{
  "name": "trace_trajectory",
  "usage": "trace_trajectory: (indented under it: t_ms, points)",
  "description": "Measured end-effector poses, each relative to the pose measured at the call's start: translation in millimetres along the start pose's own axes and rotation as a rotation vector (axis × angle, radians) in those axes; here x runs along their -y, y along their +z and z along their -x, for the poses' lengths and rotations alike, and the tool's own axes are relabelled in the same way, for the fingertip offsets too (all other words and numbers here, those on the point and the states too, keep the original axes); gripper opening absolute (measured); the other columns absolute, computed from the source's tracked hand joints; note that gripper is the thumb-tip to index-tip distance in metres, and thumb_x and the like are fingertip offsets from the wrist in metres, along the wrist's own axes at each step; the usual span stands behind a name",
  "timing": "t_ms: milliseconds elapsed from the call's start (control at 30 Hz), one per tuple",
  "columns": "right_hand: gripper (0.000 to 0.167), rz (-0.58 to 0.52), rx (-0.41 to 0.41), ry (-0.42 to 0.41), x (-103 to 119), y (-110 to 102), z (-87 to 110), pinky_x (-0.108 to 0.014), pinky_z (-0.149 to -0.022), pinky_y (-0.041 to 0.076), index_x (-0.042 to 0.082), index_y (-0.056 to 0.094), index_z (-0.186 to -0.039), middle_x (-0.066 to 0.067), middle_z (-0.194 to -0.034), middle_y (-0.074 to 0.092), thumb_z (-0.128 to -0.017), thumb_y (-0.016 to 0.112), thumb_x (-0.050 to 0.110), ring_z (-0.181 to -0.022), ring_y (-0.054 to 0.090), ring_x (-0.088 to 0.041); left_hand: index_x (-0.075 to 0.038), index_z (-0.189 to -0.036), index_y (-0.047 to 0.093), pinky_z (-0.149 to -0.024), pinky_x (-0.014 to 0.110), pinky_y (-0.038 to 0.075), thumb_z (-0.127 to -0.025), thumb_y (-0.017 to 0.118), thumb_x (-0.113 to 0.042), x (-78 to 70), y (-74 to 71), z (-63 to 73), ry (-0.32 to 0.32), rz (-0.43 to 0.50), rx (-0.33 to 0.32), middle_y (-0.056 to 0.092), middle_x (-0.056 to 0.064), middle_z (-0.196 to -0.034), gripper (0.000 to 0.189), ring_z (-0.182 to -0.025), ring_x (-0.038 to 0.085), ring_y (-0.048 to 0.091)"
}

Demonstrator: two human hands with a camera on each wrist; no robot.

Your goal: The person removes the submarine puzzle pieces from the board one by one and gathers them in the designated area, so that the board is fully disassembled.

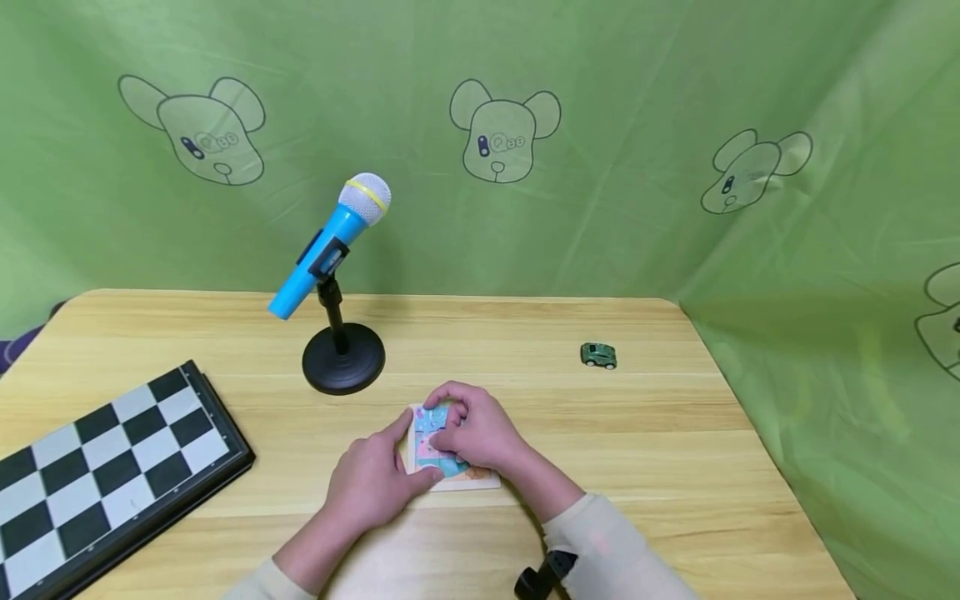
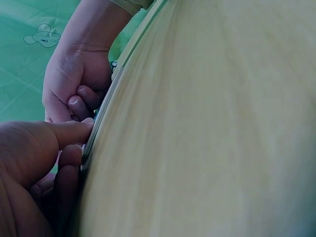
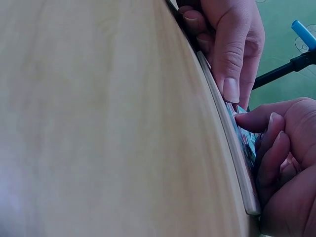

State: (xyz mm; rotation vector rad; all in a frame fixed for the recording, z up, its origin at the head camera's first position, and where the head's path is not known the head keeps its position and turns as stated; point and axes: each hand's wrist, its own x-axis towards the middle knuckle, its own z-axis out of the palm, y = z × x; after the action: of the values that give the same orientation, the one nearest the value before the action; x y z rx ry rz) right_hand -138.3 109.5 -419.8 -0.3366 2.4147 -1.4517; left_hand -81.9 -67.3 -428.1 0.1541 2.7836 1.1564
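Observation:
A small flat picture puzzle (image 1: 426, 457), blue and pink with a pale wooden border, lies on the table under both hands. My left hand (image 1: 369, 479) grips its left side, thumb over the near edge and fingers along the left edge. Over the puzzle's upper right, my right hand (image 1: 480, 429) has its thumb and fingers bent round a puzzle piece, largely hidden by the hand. In the right wrist view, a teal puzzle piece (image 3: 241, 110) stands slightly raised near the thumb. The left wrist view shows both hands close together at the board, its surface hidden.
A blue toy microphone (image 1: 318, 254) on a black round stand (image 1: 343, 360) stands behind the hands. A black-and-white chessboard (image 1: 112, 471) lies at the left. A small green toy car (image 1: 598, 356) sits at the back right. Green cloth (image 1: 600, 208) hangs behind the table (image 1: 637, 500).

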Motion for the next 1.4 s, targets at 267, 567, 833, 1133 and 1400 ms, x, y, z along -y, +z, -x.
trace_trajectory:
  t_ms: [267,567,833,1133,1400]
  points:
    - [0.035,-0.002,0.0,0.003,1.6,-0.5,0.4,-0.022,-0.046,0.036,0.01,0.066,-0.105,0.001,-0.057,0.048,-0.076,0.077,-0.006,-0.048,0.045,-0.01,-0.006,-0.148,0.049,-0.043,0.034,0.033,-0.076,0.085,-0.045,-0.1,-0.3,-0.1,-0.001,-0.003,0.001,0.045,-0.001,-0.055,0.09,-0.048,0.016,0.041]
    - [0.036,0.001,0.013,-0.021,0.2,0.0,0.6,-0.023,-0.046,0.038,0.011,0.062,-0.105,0.001,-0.056,0.049,-0.076,0.076,-0.006,-0.046,0.046,-0.011,-0.005,-0.148,0.049,-0.043,0.034,0.033,-0.076,0.085,-0.044,-0.1,-0.4,0.3,-0.004,-0.002,0.002,0.045,0.0,-0.055,0.09,-0.048,0.016,0.041]
    - [0.038,0.069,0.012,0.008,-1.1,-0.2,0.7,-0.025,-0.048,0.039,0.01,0.059,-0.109,0.001,-0.06,0.053,-0.078,0.081,0.002,-0.049,0.048,-0.012,-0.005,-0.148,0.049,-0.044,0.034,0.033,-0.076,0.085,-0.045,-0.6,-0.4,0.5,0.002,0.001,0.003,0.046,-0.001,-0.056,0.09,-0.049,0.016,0.042]
    - [0.038,0.094,0.024,0.025,-0.2,-1.3,0.3,-0.024,-0.048,0.038,0.01,0.063,-0.111,0.001,-0.061,0.053,-0.079,0.082,0.007,-0.051,0.048,-0.011,-0.006,-0.148,0.049,-0.045,0.035,0.033,-0.076,0.085,-0.047,-0.5,0.1,0.5,-0.007,-0.005,0.005,0.045,0.001,-0.057,0.09,-0.051,0.017,0.041]
    - [0.036,0.101,0.038,0.001,-0.3,-2.4,1.6,-0.025,-0.048,0.037,0.014,0.057,-0.106,0.001,-0.061,0.053,-0.08,0.081,0.006,-0.05,0.048,-0.012,-0.005,-0.148,0.049,-0.044,0.034,0.032,-0.075,0.085,-0.047,1.0,0.8,-0.6,-0.004,0.001,0.0,0.044,0.0,-0.056,0.091,-0.049,0.017,0.04]
